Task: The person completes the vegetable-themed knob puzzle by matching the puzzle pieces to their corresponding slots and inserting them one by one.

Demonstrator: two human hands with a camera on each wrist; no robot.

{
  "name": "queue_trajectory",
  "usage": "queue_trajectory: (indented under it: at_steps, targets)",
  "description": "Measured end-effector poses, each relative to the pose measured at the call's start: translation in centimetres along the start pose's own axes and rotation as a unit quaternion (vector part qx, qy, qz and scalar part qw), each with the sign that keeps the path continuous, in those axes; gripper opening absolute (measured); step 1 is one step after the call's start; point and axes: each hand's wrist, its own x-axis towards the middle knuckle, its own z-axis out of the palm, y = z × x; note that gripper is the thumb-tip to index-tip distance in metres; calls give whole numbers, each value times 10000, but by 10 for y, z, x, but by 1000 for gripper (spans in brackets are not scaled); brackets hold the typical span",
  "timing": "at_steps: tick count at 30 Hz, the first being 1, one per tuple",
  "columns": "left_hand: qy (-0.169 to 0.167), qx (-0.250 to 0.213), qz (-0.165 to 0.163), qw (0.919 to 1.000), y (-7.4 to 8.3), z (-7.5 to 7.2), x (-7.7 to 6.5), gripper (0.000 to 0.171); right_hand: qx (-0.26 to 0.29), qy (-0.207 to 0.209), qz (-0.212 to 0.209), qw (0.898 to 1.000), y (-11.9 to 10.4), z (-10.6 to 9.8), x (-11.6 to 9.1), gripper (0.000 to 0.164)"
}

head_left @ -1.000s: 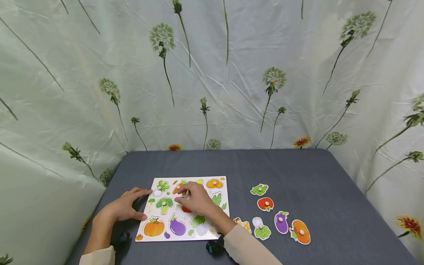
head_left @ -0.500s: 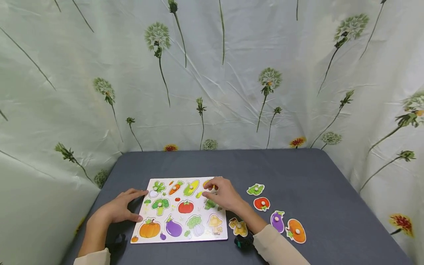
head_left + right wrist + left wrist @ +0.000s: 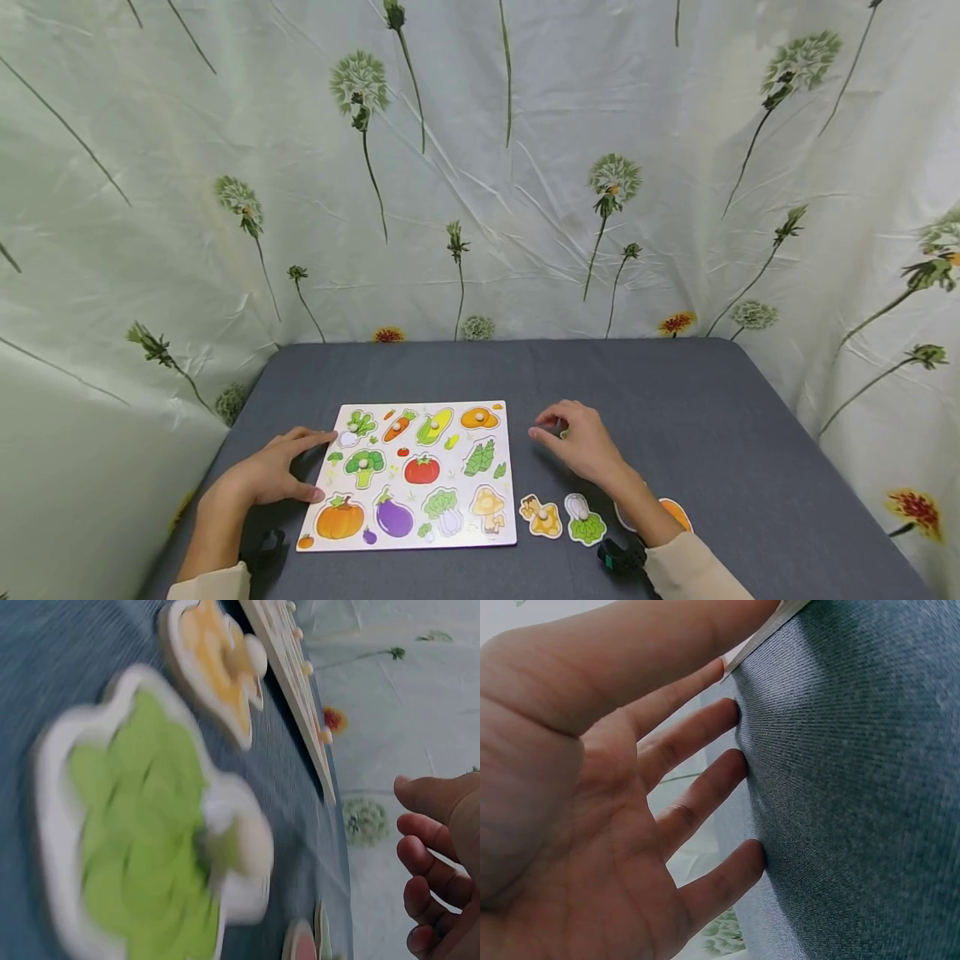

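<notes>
A white vegetable puzzle board (image 3: 416, 533) lies on the dark table. My left hand (image 3: 262, 473) rests at its left edge, fingers spread; the left wrist view shows several fingertips (image 3: 727, 765) on the cloth beside the board's rim (image 3: 769, 631). To the right of the board, my right hand (image 3: 581, 442) hovers with loosely curled fingers and no piece showing in its grasp. A green piece (image 3: 564, 434) peeks out behind its fingers. Nearer the front lie a knobbed mushroom piece (image 3: 542, 518) and a leafy cabbage piece (image 3: 587, 525), which looms large in the right wrist view.
Knobbed carrot (image 3: 397, 428), corn (image 3: 433, 427) and broccoli (image 3: 363, 467) pieces sit in the board. Its tomato (image 3: 422, 472) and pumpkin (image 3: 339, 520) pictures show no knobs. An orange piece (image 3: 677, 512) is partly behind the right forearm. A flowered curtain (image 3: 480, 167) hangs behind the table.
My right hand has travelled from over the board's middle, across its upper right corner, to the loose pieces on the right. The left hand has stayed at the board's edge.
</notes>
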Motion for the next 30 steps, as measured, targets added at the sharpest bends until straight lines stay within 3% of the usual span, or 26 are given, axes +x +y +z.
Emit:
queue_trajectory:
  at_steps: [12,30]
  targets:
    - [47,29,54,10000,0,-1,-2,100,-400,329,363,9980,36,-30,-31,12]
    - [15,26,7,10000,1,0,-2,100,-728,1,801,9941,50,-35,-55,13]
